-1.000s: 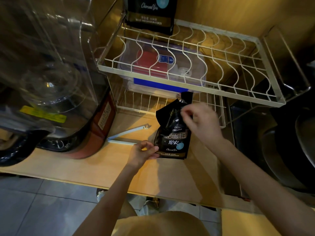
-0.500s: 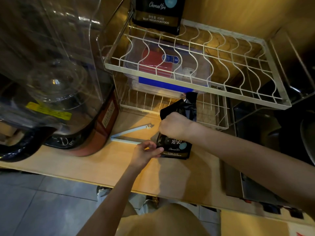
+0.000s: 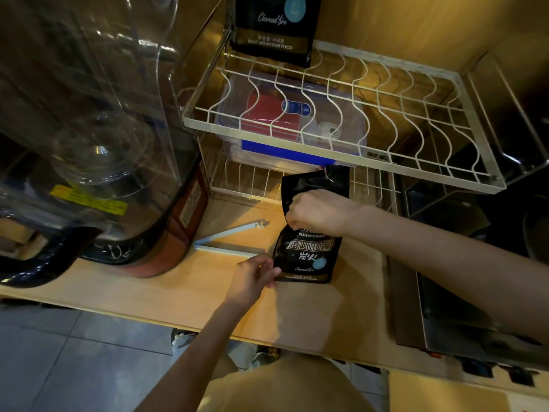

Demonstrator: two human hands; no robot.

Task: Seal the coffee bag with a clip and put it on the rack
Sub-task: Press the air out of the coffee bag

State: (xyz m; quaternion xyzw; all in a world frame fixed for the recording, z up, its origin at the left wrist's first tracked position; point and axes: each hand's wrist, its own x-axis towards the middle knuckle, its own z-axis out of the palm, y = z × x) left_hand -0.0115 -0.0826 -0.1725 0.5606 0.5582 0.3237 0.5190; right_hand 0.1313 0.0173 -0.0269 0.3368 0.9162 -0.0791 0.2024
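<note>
A black coffee bag (image 3: 306, 254) stands on the wooden counter (image 3: 312, 307) in front of the white wire rack (image 3: 341, 162). My right hand (image 3: 318, 212) is shut on the bag's upper part, pressing its torn top down. At the bag's lower left corner, the fingers of my left hand (image 3: 255, 278) pinch it and hold it in place. A long pale blue clip (image 3: 228, 240) lies open in a V on the counter, just left of the bag and touching neither hand.
A second black coffee bag (image 3: 274, 25) stands at the back of the rack's upper shelf. A clear lidded box (image 3: 291, 126) sits under that shelf. A large clear-jug appliance (image 3: 89, 144) fills the left side. A dark sink area (image 3: 475, 263) lies to the right.
My right hand came down from the bag's top edge and closed around its upper part, crumpling it. My left hand stayed at the lower corner. The clip has not moved.
</note>
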